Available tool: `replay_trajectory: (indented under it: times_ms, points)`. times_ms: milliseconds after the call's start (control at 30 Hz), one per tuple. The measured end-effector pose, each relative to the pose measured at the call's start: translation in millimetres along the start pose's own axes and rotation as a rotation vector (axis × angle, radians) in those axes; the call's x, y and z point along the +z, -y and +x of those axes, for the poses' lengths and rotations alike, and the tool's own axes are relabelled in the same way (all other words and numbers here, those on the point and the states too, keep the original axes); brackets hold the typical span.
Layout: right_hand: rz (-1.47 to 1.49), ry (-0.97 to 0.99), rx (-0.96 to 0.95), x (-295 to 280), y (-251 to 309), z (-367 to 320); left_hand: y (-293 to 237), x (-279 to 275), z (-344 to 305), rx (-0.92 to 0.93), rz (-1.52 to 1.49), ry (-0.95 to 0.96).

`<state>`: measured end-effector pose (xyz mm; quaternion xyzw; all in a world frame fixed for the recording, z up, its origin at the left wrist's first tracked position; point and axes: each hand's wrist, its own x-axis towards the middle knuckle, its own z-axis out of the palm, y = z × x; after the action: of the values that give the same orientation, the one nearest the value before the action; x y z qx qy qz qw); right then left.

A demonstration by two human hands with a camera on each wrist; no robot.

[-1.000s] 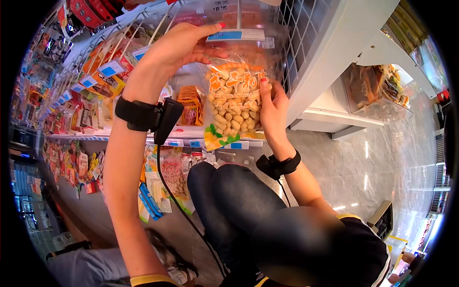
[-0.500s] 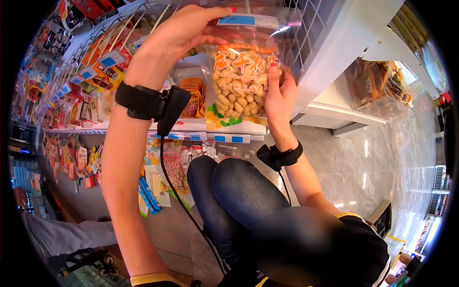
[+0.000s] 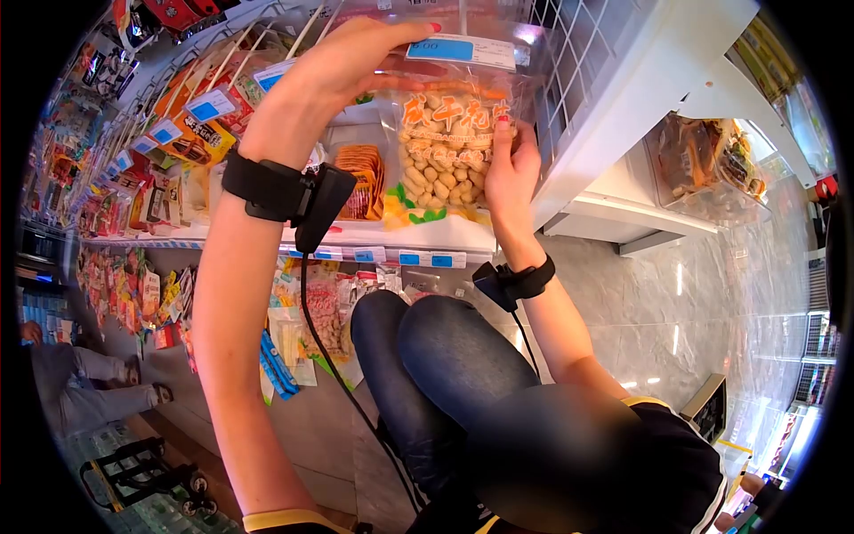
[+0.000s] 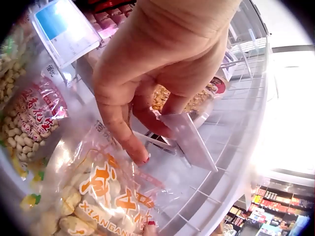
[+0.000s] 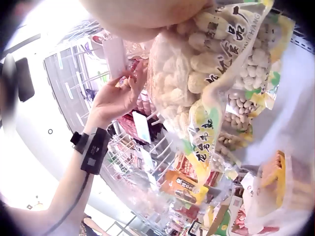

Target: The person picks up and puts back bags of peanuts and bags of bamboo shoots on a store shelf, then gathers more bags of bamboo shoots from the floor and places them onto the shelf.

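A clear bag of peanuts (image 3: 445, 165) with orange lettering hangs upright before the rack in the head view. My right hand (image 3: 513, 173) grips its right side, thumb across the front, other fingers mostly hidden behind. Above, my left hand (image 3: 334, 71) reaches over the top with its thumb at the upper edge of a blue-and-white price tag (image 3: 458, 52) and its fingers below. The left wrist view shows curled fingers at the tag's holder (image 4: 189, 140), close over the bag's clear top. From the right wrist, the bag's back (image 5: 197, 69) fills the middle.
A white wire rack (image 3: 569, 53) and post stand to the right. Stacked orange snack packs (image 3: 358, 182) sit in a tub beside the bag, above the shelf edge (image 3: 391, 256). Other snack bags (image 3: 200, 133) hang on hooks leftward. A folding cart (image 3: 138, 476) is on the floor lower left.
The peanut bag has moved up and inward over the shelf, with my right hand still gripping it. My left hand stays by the price tag. A person in grey trousers has moved farther off to the left.
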<state>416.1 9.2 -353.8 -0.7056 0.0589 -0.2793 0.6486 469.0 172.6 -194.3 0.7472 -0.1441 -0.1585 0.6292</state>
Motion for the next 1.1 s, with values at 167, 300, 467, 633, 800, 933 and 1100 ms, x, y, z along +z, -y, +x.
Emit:
replay_trajectory:
  times_ms: [167, 300, 467, 633, 800, 933, 1100]
  points:
    - [-0.029, -0.028, -0.02, 9, -9, 4, 6, -3, -3, 0.012, 0.04, -0.066]
    - [-0.031, -0.006, -0.015, 10, -19, 7, 8, -4, -9, 0.053, 0.142, -0.144]
    - [-0.081, 0.057, -0.144, 0, -53, -21, 31, -22, -43, 0.155, 0.24, -0.202]
    - [-0.463, 0.209, -0.284, -24, -68, -87, 104, -50, -106, 0.191, 0.208, -0.342]
    - [-0.322, 0.551, 0.04, -19, -108, -99, 186, -85, -193, 0.012, 0.449, -0.663]
    - [-0.342, 0.625, -0.014, -16, -119, -111, 287, -96, -277, -0.113, 0.366, -0.845]
    - [-0.449, 0.795, 0.028, -35, -137, -150, 347, -61, -358, -0.294, 0.312, -0.925]
